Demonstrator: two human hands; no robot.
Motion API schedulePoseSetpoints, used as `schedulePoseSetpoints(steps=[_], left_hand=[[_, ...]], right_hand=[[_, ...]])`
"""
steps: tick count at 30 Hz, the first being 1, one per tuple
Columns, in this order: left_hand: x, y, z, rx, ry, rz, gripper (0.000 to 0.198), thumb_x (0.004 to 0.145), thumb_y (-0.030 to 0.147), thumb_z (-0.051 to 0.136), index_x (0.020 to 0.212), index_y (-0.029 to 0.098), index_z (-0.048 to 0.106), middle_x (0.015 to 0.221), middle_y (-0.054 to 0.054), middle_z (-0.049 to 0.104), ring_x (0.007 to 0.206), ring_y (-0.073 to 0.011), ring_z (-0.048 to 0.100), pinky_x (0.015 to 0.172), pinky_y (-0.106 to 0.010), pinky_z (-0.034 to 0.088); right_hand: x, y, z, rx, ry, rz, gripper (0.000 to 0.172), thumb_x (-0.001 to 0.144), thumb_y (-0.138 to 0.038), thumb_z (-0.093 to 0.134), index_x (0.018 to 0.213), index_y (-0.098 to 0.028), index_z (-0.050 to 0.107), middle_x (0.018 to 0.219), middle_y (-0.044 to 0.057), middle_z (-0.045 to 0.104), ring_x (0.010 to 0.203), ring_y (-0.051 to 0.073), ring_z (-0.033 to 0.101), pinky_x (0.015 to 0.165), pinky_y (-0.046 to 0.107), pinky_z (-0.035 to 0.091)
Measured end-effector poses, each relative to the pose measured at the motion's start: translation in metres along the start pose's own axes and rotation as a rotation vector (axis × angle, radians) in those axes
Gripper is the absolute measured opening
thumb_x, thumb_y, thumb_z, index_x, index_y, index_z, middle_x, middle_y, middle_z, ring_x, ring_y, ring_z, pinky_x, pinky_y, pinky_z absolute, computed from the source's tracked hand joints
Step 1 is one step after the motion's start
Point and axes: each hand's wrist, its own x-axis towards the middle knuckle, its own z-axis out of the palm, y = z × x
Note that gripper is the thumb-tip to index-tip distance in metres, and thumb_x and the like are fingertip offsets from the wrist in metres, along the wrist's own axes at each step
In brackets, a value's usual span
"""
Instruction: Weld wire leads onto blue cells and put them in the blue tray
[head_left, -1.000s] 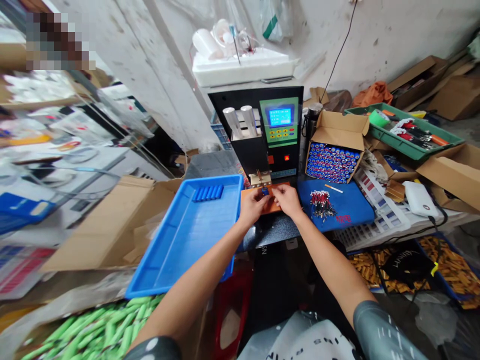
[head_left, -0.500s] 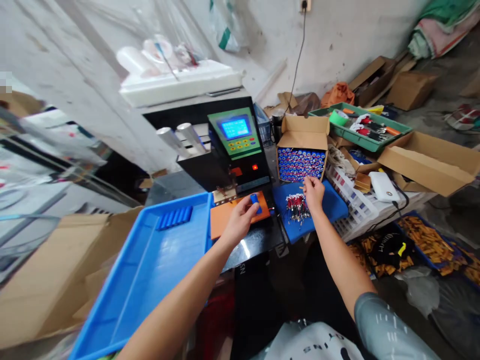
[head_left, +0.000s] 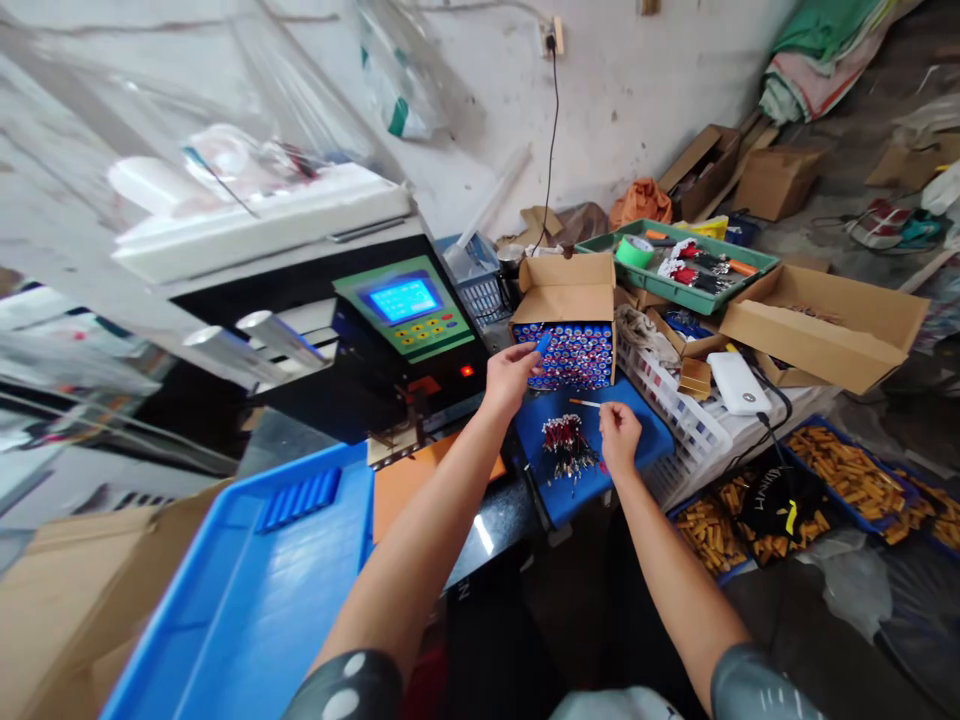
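Blue plastic-wrapped cylindrical cell: one, right of frame centre, tilted, its free end toward the upper right; lower end hidden by the grip.
Handling, judged: stiff, fairly heavy for its size; smooth wrap likely a little slippery and easily nicked.
Where to hold: probably best around mid-barrel, clear of both end faces.
Left hand: thumb and index fingers pinching the cell, which juts beyond the fingertips.
Brown cardboard box, flap raised: right of centre, packed with blue cells, ends outward; the pinched cell overlaps its left part in view; contact cannot be told.
Right hand: right of centre, fingers curled together; whether anything is inside cannot be told.
White cigarette with orange filter: white end at the right fingertips; held or merely adjacent, unclear.
Red-and-black wire leads with white tips: heaped left of the right hand.
Blue flat pad: beneath the leads.
Black machine with green panel and lit blue screen: left of centre, on the glossy black counter.
Blue plastic tray: lower left, with a row of blue cells near its far end.
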Motion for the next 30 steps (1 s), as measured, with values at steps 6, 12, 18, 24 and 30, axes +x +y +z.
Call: schedulePoseSetpoints(steps=[6,12,18,24,30], left_hand=[[0.019,-0.003,0.016,-0.037,0.102,0.027,0.045,0.059,0.034,0.090,0.089,0.006,0.072,0.076,-0.010,0.064,0.063,-0.0225,0.063,0.057,-0.028,0.053],[0.018,-0.008,0.017,-0.004,0.218,0.142,0.041,0.064,0.037,0.084,0.087,0.007,0.071,0.076,-0.009,0.063,0.065,-0.0222,0.065,0.057,-0.026,0.053],[0.019,-0.013,0.028,0.086,0.354,0.298,0.030,0.071,0.034,0.077,0.083,0.009,0.067,0.070,-0.006,0.063,0.063,-0.0213,0.064,0.060,-0.028,0.055],[0.019,-0.007,0.039,0.452,0.456,0.402,0.015,0.082,0.027,0.072,0.085,0.013,0.067,0.075,-0.004,0.063,0.067,-0.0226,0.064,0.066,-0.031,0.054],[0.031,-0.007,0.058,0.809,0.563,0.540,0.012,0.080,0.017,0.071,0.074,0.018,0.061,0.073,-0.004,0.058,0.077,-0.0269,0.058,0.081,-0.038,0.048]], right_hand=[[-0.002,0.000,-0.001,0.004,-0.037,0.029,0.065,0.080,-0.069,0.050,0.089,-0.005,0.054,0.071,0.004,0.049,0.062,0.003,0.041,0.058,0.013,0.037],[0.000,0.000,-0.002,-0.008,-0.076,0.032,0.065,0.080,-0.069,0.050,0.087,-0.004,0.056,0.075,0.006,0.053,0.064,0.002,0.043,0.060,0.012,0.037],[0.000,0.000,-0.002,0.002,-0.092,0.032,0.066,0.079,-0.068,0.052,0.087,-0.003,0.057,0.074,0.006,0.053,0.065,0.002,0.044,0.062,0.012,0.038],[0.000,0.001,-0.001,-0.006,-0.114,0.031,0.064,0.080,-0.067,0.052,0.088,-0.003,0.058,0.073,0.006,0.053,0.065,0.003,0.045,0.063,0.013,0.039],[0.000,0.002,-0.002,-0.006,-0.128,0.034,0.063,0.081,-0.066,0.052,0.087,-0.003,0.058,0.074,0.006,0.054,0.065,0.003,0.045,0.063,0.013,0.039]])
